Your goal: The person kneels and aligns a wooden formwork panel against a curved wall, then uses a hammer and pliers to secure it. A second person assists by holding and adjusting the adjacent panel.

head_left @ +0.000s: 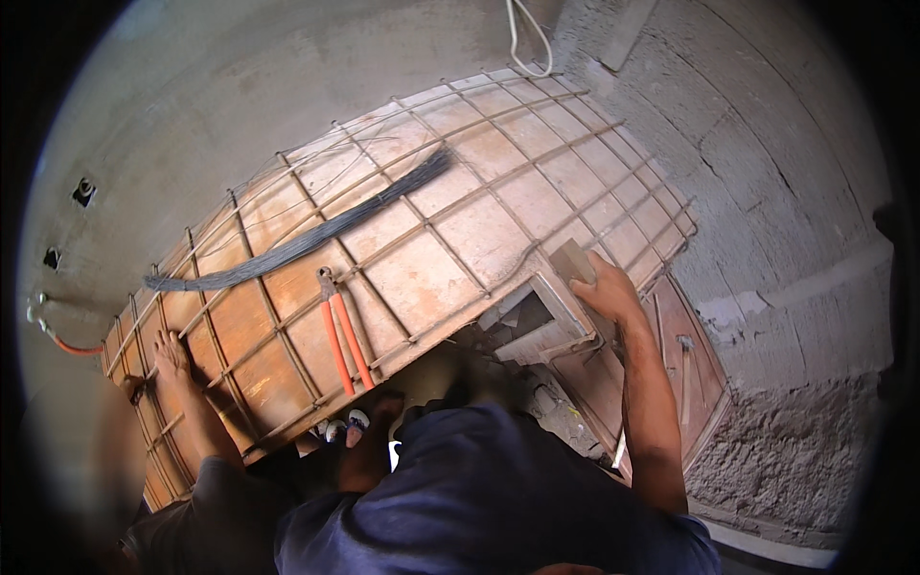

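Observation:
My right hand (606, 289) is closed around a short rectangular block, seemingly wood (572, 262), at the right part of a board's near edge. My left hand (386, 410) is low beside that edge, in shadow, its fingers too dark to make out. A grid of steel rebar (422, 222) lies over the large stained board (426, 287). Long-handled nippers with orange grips (337, 335) rest on the grid, jaws pointing away. Beyond them stretches a bundle of dark tie wire (331, 230). At the left, a co-worker's hand (171, 359) lies on the bars.
A hammer (685, 379) lies on a lower reddish panel (661, 335) at the right. Rough grey walls (767, 192) stand behind and to the right. A pale looped cable (530, 48) hangs at the back. A red hose (75, 348) sticks out at the left.

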